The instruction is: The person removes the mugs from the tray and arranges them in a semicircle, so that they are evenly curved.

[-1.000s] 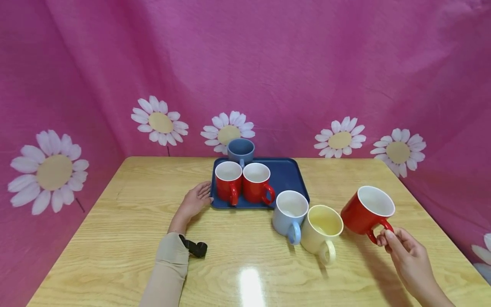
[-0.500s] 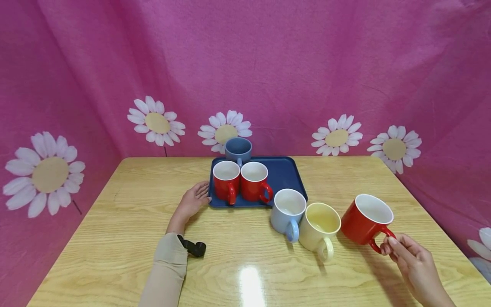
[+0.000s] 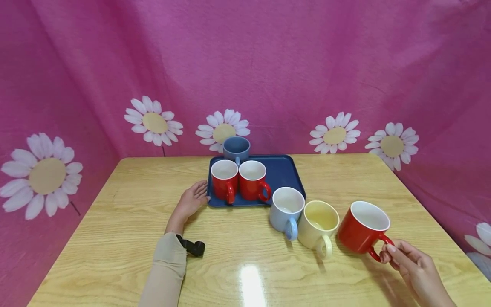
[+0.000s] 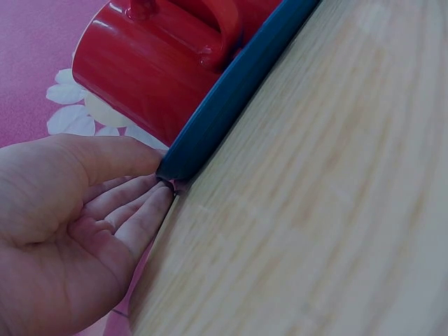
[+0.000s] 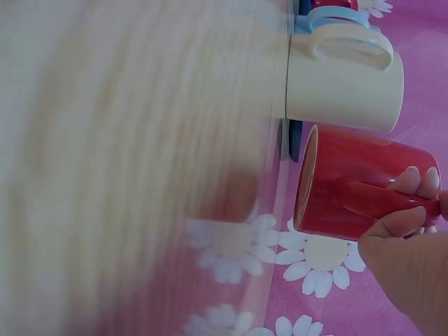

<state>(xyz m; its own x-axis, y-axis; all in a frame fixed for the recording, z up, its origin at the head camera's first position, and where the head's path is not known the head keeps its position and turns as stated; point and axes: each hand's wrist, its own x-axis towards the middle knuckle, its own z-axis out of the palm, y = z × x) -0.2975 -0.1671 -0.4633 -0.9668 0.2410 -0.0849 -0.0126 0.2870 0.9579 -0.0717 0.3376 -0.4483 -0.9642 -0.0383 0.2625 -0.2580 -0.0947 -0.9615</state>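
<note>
My right hand (image 3: pixel 413 265) pinches the handle of a red mug (image 3: pixel 354 234) with a white inside. That mug leans and looks slightly off the table in the right wrist view. To its left stand a pale yellow mug (image 3: pixel 311 233) and a light blue mug (image 3: pixel 281 219), both upright, handles toward me. Beside the left edge of a dark blue tray (image 3: pixel 281 170), my left hand (image 3: pixel 190 201) lies with fingers extended, its thumb at the rim (image 4: pixel 199 133). Two red mugs (image 3: pixel 222 187) (image 3: pixel 249 187) and a blue-grey cup (image 3: pixel 235 149) stand on the tray.
The wooden table (image 3: pixel 134 204) ends at a pink cloth (image 3: pixel 249 64) with daisies behind and at the sides. The light blue mug stands at the tray's front right corner. A black wrist strap (image 3: pixel 193 247) sits on my left sleeve.
My right hand has lowered the red mug toward the table and drawn it slightly nearer. The left hand stays at the tray's edge. The whole head view has shifted a little.
</note>
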